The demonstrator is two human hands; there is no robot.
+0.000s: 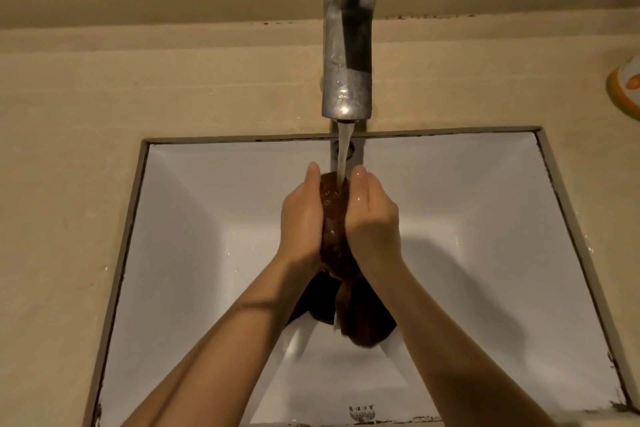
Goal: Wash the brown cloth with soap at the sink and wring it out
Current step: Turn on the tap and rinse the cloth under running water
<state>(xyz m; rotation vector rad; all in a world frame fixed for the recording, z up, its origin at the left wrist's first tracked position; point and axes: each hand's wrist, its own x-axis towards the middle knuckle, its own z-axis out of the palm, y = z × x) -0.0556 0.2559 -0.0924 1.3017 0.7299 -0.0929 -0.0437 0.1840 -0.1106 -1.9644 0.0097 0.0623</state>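
On my left the beige counter (69,149) is bare of any writing I can read. Moving in, my left hand (301,218) is pressed flat against the left side of the brown cloth (334,229), fingers (313,173) together and pointing away from me, palm closed against the fabric. The cloth is bunched into a wet roll squeezed between both palms, and its lower end hangs below my wrists into the white sink (467,201). Just beyond my fingertips the water stream (343,152) falls from the chrome tap (346,73) and lands on the top of the cloth, between the two sets of fingertips. My right hand (372,225) mirrors the left, fingers together and clamped on the cloth's right side, skin shining wet. Below my forearms, on the near wall of the sink, a small dark printed mark (362,412) shows, but it is too blurred to read. Far to the right of my fingers, an orange and white object (625,90) sits on the counter at the picture's edge; I cannot tell what it is.
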